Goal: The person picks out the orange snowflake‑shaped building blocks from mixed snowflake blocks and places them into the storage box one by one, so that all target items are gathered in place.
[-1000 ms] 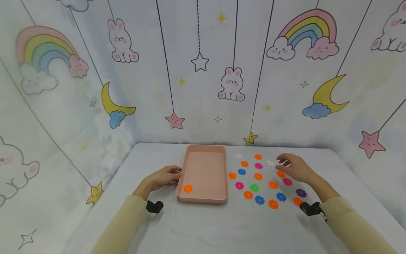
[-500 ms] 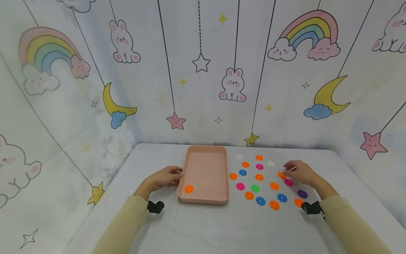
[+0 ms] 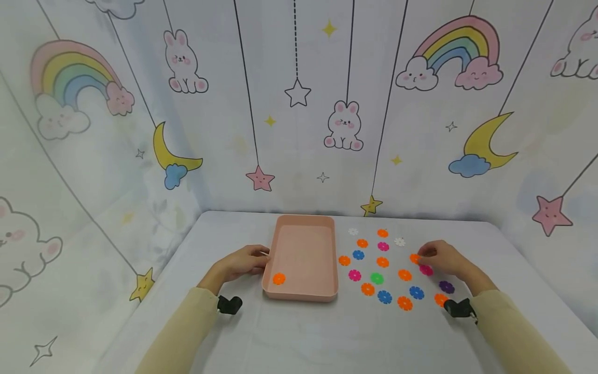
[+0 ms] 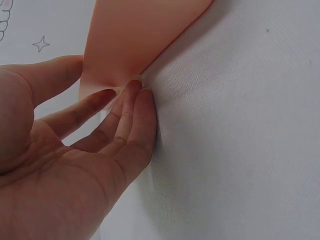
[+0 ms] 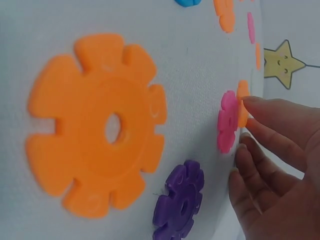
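A pink tray (image 3: 303, 220) stands in the middle of the table with one orange flower disc (image 3: 279, 279) in its near left corner. My left hand (image 3: 243, 259) lies beside it, and its straight fingers (image 4: 132, 100) press against the tray's left wall (image 4: 135, 35). Right of the tray lie several flower discs in orange, pink, blue, green, white and purple. My right hand (image 3: 432, 257) rests among them, and a fingertip (image 5: 252, 102) touches an orange disc (image 3: 414, 258) with a pink disc (image 5: 227, 121) just beside it. Neither hand holds a disc.
A purple disc (image 5: 180, 202) and a large-looking orange disc (image 5: 97, 125) lie near my right wrist. White discs (image 3: 399, 241) sit at the far side of the spread. Printed fabric walls close off the white table (image 3: 327, 332) at the back and sides.
My right hand has drawn back toward me, from beside the white disc to the orange disc near the pink one. The left hand and tray have not moved.
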